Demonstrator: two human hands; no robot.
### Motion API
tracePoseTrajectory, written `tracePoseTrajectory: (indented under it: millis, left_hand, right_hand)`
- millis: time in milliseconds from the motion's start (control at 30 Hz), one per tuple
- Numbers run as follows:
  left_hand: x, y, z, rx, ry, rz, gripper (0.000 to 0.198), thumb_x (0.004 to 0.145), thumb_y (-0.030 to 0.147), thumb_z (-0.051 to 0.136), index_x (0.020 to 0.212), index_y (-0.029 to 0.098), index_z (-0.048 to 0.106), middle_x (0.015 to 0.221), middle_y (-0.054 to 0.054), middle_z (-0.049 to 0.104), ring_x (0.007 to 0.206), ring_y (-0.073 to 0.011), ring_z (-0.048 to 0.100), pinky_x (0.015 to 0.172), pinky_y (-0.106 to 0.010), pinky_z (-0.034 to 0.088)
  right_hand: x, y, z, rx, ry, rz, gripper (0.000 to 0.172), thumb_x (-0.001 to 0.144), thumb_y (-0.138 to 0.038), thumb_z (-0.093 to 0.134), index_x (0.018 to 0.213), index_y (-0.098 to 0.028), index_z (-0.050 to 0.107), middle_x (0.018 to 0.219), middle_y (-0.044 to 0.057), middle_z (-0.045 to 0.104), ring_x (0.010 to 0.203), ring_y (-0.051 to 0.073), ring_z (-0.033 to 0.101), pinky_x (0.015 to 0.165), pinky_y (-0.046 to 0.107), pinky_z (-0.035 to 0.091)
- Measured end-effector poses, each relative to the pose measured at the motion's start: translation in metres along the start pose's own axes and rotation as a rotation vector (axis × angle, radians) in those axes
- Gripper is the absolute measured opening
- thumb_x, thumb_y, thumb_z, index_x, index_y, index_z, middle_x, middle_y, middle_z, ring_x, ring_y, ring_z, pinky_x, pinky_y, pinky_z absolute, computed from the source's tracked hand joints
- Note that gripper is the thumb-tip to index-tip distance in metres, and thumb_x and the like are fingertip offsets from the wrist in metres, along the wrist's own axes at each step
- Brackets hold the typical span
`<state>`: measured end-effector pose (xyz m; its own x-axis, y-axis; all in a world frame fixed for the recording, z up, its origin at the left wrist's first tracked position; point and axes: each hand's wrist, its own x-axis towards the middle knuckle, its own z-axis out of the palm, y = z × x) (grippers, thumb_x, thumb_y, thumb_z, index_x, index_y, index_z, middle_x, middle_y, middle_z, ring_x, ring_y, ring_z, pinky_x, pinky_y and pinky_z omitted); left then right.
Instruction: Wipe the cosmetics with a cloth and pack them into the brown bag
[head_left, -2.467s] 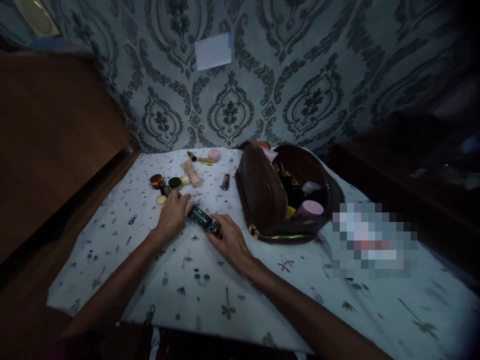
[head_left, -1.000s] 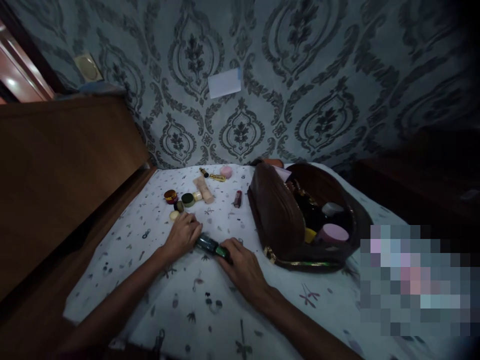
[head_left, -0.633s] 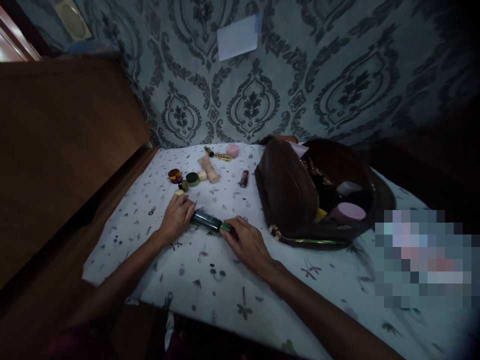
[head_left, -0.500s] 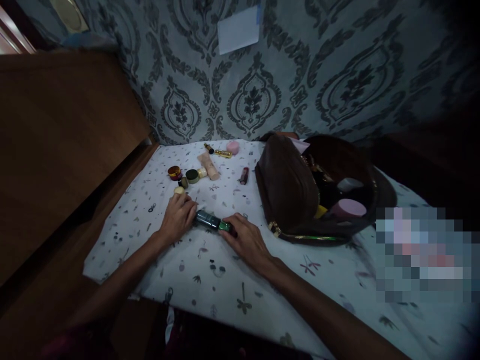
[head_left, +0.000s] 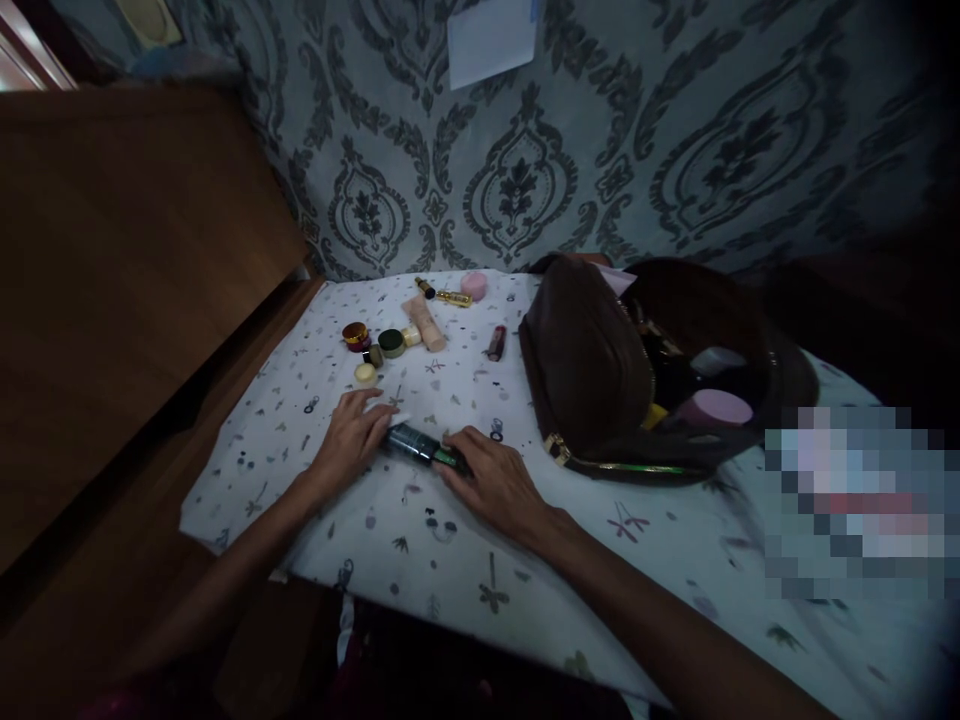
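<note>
A dark, clear-looking bottle (head_left: 411,442) lies sideways just above the cloth between my hands. My left hand (head_left: 351,440) is closed at its left end, thumb and fingers against it. My right hand (head_left: 496,485) grips a shiny green piece (head_left: 450,459) at the bottle's right end; whether the two are joined, I cannot tell. A small white bit (head_left: 401,418) shows by my left fingertips. Beyond my left hand sit a round cream-coloured pot (head_left: 365,374), a tiny dark-capped bottle (head_left: 373,355), a dark green-lidded jar (head_left: 391,343) and a red jar with a gold band (head_left: 355,337).
A brown bag (head_left: 589,350) stands unzipped on the right, a pink-lidded container (head_left: 716,408) inside. Farther back lie a beige tube (head_left: 424,323), a dark red lipstick-like tube (head_left: 497,343), a gold tube (head_left: 454,298) and a pink pot (head_left: 474,286). A wooden cabinet (head_left: 135,270) borders the left.
The view has shifted slightly, so the bag and small items appear a little right and higher. Both hands keep hold at the bottle's ends; the left fingers look slightly more stretched.
</note>
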<state>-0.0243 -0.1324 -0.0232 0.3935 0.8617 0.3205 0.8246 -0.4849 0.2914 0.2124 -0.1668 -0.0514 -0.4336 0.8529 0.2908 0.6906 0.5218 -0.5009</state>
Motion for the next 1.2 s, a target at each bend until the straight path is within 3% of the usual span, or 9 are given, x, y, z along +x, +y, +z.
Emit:
tracePoseTrajectory:
  millis: [267, 400, 533, 600, 667, 767, 867, 1033, 1200]
  left_hand:
    - [-0.013, -0.03, -0.009, -0.36, 0.002, -0.232, 0.037, 0.096, 0.041, 0.043, 0.112, 0.018, 0.067, 0.105, -0.007, 0.07, 0.096, -0.0224, 0.063, 0.088, -0.035, 0.049]
    - [-0.015, -0.033, -0.021, -0.311, 0.132, -0.369, 0.031, 0.091, 0.039, 0.05, 0.104, 0.017, 0.068, 0.085, -0.003, 0.069, 0.076, -0.0195, 0.061, 0.072, -0.031, 0.049]
    - [-0.016, -0.003, -0.025, -0.113, 0.305, -0.15, 0.027, 0.097, 0.03, 0.045, 0.11, 0.019, 0.066, 0.092, -0.005, 0.064, 0.082, -0.0184, 0.059, 0.075, -0.03, 0.048]
    - [-0.016, 0.02, -0.016, -0.056, 0.246, 0.033, 0.029, 0.1, 0.025, 0.039, 0.117, 0.02, 0.062, 0.098, -0.006, 0.062, 0.087, -0.0181, 0.059, 0.077, -0.029, 0.048]
    - [-0.014, 0.038, -0.003, 0.013, 0.091, 0.214, 0.03, 0.102, 0.026, 0.037, 0.123, 0.021, 0.058, 0.109, -0.01, 0.061, 0.099, -0.0207, 0.059, 0.084, -0.033, 0.048]
    - [-0.01, 0.044, 0.013, 0.162, -0.096, 0.319, 0.036, 0.098, 0.039, 0.046, 0.129, 0.02, 0.053, 0.116, -0.013, 0.06, 0.108, -0.027, 0.056, 0.092, -0.043, 0.044]
    - [-0.008, 0.023, 0.009, 0.228, -0.182, 0.258, 0.046, 0.091, 0.052, 0.055, 0.126, 0.021, 0.055, 0.111, -0.012, 0.06, 0.102, -0.0274, 0.057, 0.089, -0.042, 0.045]
    - [-0.012, -0.022, -0.019, 0.12, -0.262, 0.11, 0.051, 0.082, 0.061, 0.063, 0.117, 0.024, 0.06, 0.103, -0.007, 0.061, 0.098, -0.0263, 0.059, 0.08, -0.035, 0.048]
    - [-0.012, -0.027, -0.029, -0.179, -0.337, -0.029, 0.04, 0.08, 0.058, 0.065, 0.093, 0.021, 0.06, 0.083, -0.001, 0.061, 0.075, -0.0188, 0.059, 0.066, -0.028, 0.045]
  right_hand:
    - [0.003, 0.0, -0.001, 0.027, -0.069, 0.018, 0.014, 0.092, -0.028, 0.059, 0.098, -0.017, 0.064, 0.093, 0.005, 0.063, 0.079, 0.018, 0.061, 0.069, 0.029, 0.047]
    - [0.002, 0.002, -0.002, 0.002, -0.012, -0.017, 0.015, 0.089, -0.023, 0.061, 0.104, -0.019, 0.063, 0.098, 0.005, 0.059, 0.081, 0.017, 0.06, 0.066, 0.028, 0.048]
    - [0.0, 0.002, -0.001, -0.017, 0.01, -0.056, 0.018, 0.089, -0.017, 0.059, 0.107, -0.019, 0.061, 0.102, 0.006, 0.058, 0.083, 0.019, 0.06, 0.066, 0.03, 0.05]
    - [0.0, 0.001, 0.001, -0.03, 0.006, -0.071, 0.017, 0.09, -0.016, 0.057, 0.107, -0.018, 0.06, 0.102, 0.007, 0.059, 0.084, 0.02, 0.06, 0.067, 0.031, 0.051]
    - [-0.001, 0.0, 0.002, -0.044, 0.0, -0.082, 0.015, 0.091, -0.015, 0.056, 0.105, -0.018, 0.06, 0.101, 0.007, 0.06, 0.086, 0.02, 0.061, 0.069, 0.031, 0.051]
    - [-0.001, 0.001, 0.003, -0.045, -0.006, -0.105, 0.013, 0.09, -0.014, 0.058, 0.103, -0.018, 0.059, 0.1, 0.007, 0.06, 0.089, 0.02, 0.061, 0.073, 0.031, 0.053]
    - [0.0, 0.001, 0.004, -0.038, -0.004, -0.116, 0.01, 0.092, -0.016, 0.056, 0.102, -0.017, 0.059, 0.099, 0.007, 0.06, 0.086, 0.02, 0.062, 0.072, 0.032, 0.053]
    - [0.0, 0.002, 0.004, -0.022, 0.005, -0.108, 0.014, 0.092, -0.015, 0.056, 0.105, -0.018, 0.06, 0.101, 0.007, 0.061, 0.084, 0.019, 0.062, 0.071, 0.032, 0.053]
    - [0.001, 0.005, 0.003, 0.045, 0.007, -0.052, 0.024, 0.091, -0.014, 0.058, 0.115, -0.018, 0.059, 0.104, 0.007, 0.062, 0.089, 0.02, 0.063, 0.074, 0.033, 0.054]
